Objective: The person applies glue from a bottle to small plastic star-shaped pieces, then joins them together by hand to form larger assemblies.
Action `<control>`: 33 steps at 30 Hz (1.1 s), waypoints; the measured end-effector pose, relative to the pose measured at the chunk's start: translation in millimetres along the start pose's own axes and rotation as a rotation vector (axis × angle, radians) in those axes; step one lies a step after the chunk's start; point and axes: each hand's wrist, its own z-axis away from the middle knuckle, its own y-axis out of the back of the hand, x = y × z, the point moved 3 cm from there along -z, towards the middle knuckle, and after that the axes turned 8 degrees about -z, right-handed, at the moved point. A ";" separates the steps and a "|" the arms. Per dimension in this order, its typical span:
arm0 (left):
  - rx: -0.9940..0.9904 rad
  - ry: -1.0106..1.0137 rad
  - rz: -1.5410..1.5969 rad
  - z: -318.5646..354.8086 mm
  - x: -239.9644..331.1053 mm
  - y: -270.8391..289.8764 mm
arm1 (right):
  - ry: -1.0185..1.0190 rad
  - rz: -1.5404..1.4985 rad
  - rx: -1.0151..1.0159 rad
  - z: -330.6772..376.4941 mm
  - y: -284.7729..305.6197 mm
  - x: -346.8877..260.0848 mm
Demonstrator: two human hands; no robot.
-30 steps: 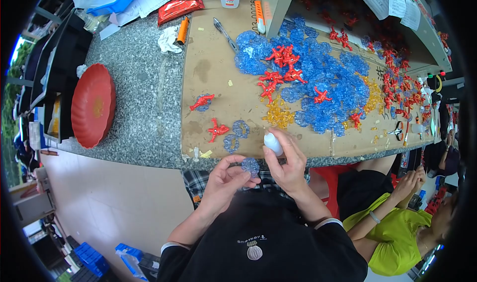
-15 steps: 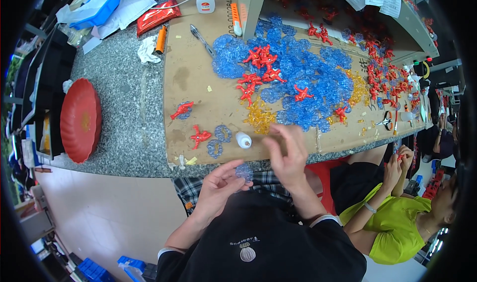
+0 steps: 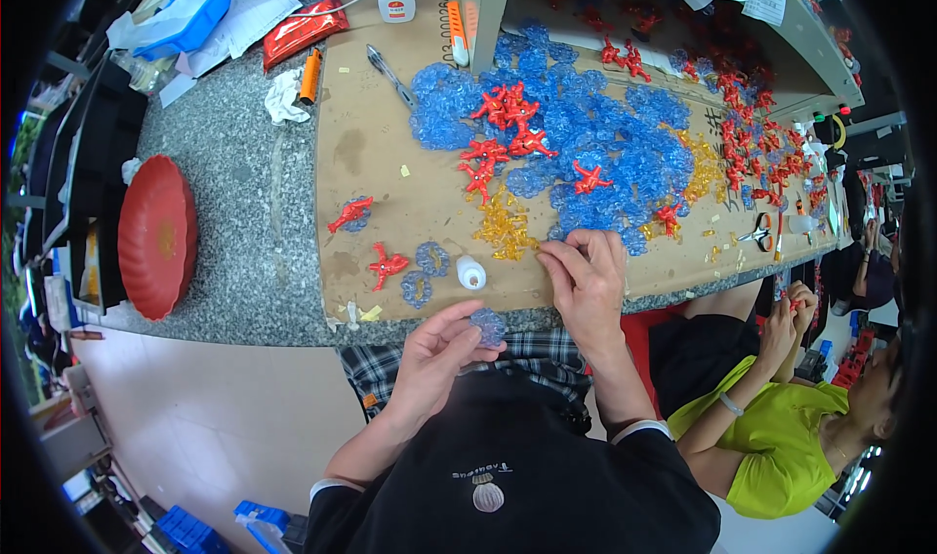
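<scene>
On the brown board (image 3: pixel 390 164) the right hand (image 3: pixel 586 286) lies fingers down, whether pinching anything I cannot tell; the left hand (image 3: pixel 439 359) pinches a small blue flower (image 3: pixel 488 327) below the edge, probably light, stiff, best held by its rim

**One head camera, looking down over the desk**

A single wide fisheye view from the person's head looks steeply down and forward across the desk (image 3: pixel 244 222). The near edge of the desk runs through mid-frame, close in, while the far edge curves toward the top rim. The person's own torso fills the lower edge. No second view shares the scene.
</scene>
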 end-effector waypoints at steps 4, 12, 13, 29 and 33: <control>0.001 -0.005 -0.033 0.5 -2.4 1.7 | -0.031 0.041 -0.051 -5.0 4.7 -7.0; 0.062 -0.057 -0.032 0.0 -3.1 -2.5 | -0.017 -0.234 -0.020 2.3 14.5 -21.0; 0.070 -0.073 -0.050 0.0 -2.8 -2.6 | -0.085 -0.382 -0.096 5.6 14.7 -26.1; 0.084 -0.113 -0.162 4.0 -2.2 -4.6 | -0.019 -0.563 -0.256 26.9 4.4 -44.5; 0.061 -0.118 -0.167 3.6 -1.7 -2.9 | -0.005 -0.576 -0.262 27.7 2.4 -40.6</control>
